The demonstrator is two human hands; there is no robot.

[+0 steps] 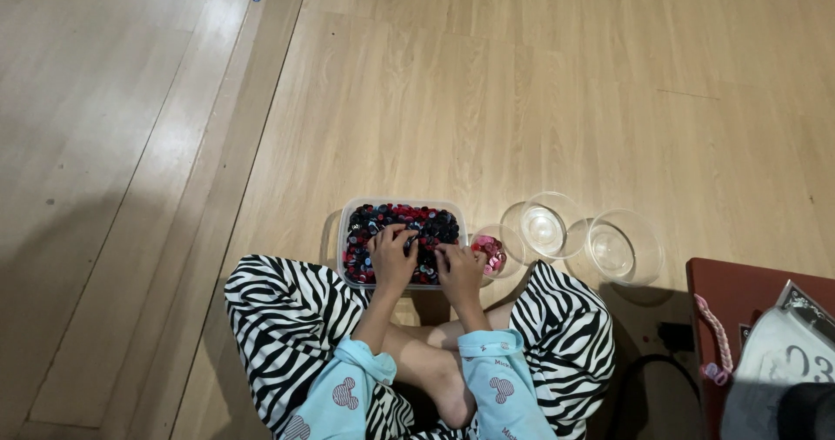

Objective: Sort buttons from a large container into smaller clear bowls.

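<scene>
A clear rectangular plastic container [352,207] sits on the wood floor in front of my crossed legs, filled with small dark blue, black and red pieces [430,222]. My left hand [392,259] rests palm down on those pieces near the container's front. My right hand [459,270] lies beside it at the container's front right corner, fingers bent over the pieces. Whether either hand pinches a piece is hidden. Just right of my right hand stands a small clear bowl [507,236] holding pink and red pieces.
Two more clear round bowls [550,226] [622,247] stand in a row to the right. A dark red low table [739,296] with a pink cord and a white item is at the lower right. A black cable [648,370] lies beside my right knee.
</scene>
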